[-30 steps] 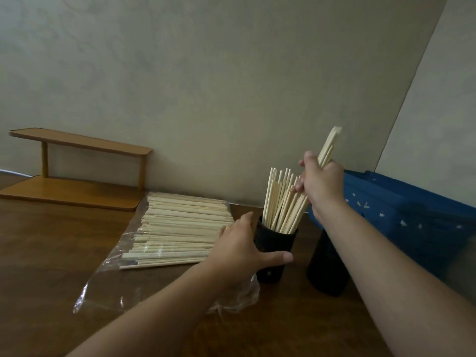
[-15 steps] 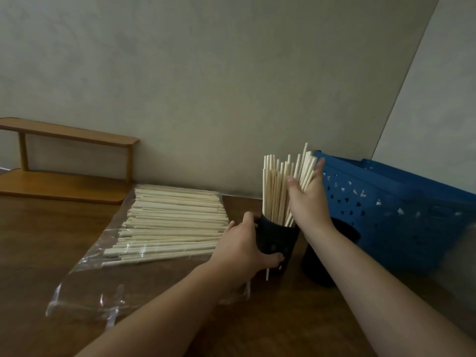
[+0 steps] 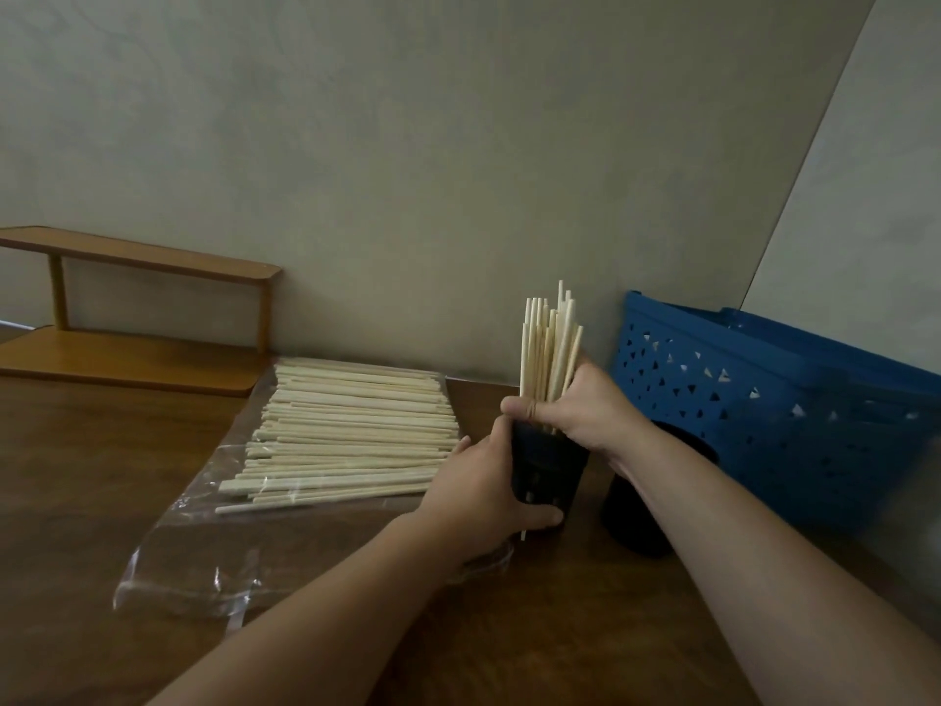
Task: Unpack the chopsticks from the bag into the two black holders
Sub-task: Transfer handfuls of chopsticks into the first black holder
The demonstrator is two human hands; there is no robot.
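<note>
Head view. Loose chopsticks (image 3: 351,430) lie on the opened bag (image 3: 203,563) on the tabletop (image 3: 76,501); left hand (image 3: 478,494) wraps the holder (image 3: 547,466), steadying it, while right hand (image 3: 580,410) clasps the upright bundle (image 3: 547,343) to seat it; second holder (image 3: 641,507) waits beside.

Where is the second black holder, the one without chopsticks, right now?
In the head view the second black holder stands on the table right of centre, partly behind the right forearm, between the filled holder and the blue basket.
</note>
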